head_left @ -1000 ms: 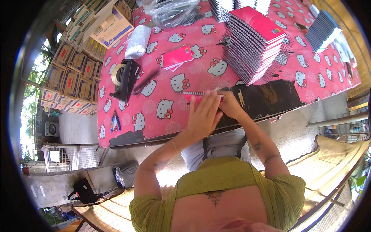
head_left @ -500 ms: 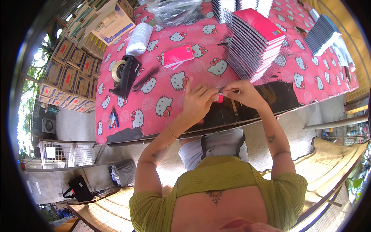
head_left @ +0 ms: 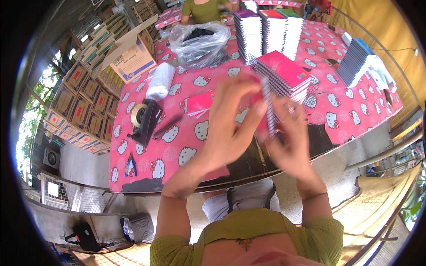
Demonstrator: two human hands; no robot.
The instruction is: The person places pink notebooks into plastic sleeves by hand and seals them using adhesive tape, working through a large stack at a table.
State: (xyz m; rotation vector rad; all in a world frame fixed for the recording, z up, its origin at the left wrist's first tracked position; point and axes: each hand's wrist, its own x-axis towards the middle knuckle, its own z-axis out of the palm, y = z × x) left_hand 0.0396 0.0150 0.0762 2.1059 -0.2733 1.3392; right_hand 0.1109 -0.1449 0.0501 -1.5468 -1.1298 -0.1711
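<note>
Tilted up over the near part of the table is a pink spiral notebook (head_left: 258,104), its coil edge toward the right. My left hand (head_left: 233,122) grips it from the left, fingers curled over its upper part. At the coil side, my right hand (head_left: 290,142) is closed around the lower end, though motion blurs its fingers. Just beyond my hands stands a tall stack of pink spiral notebooks (head_left: 286,71). Left of my left hand lie several small pink booklets (head_left: 199,104).
A black tape dispenser (head_left: 151,122), pliers (head_left: 130,166) and a white roll (head_left: 160,82) lie at the left. Farther back are an open carton (head_left: 135,57), a plastic bag (head_left: 199,46) and more notebook stacks (head_left: 248,37). Another person (head_left: 202,11) is across the table.
My hands have risen from the table's front edge and now hold the notebook up, coil showing. The view has tilted up, bringing the far side and another person into sight.
</note>
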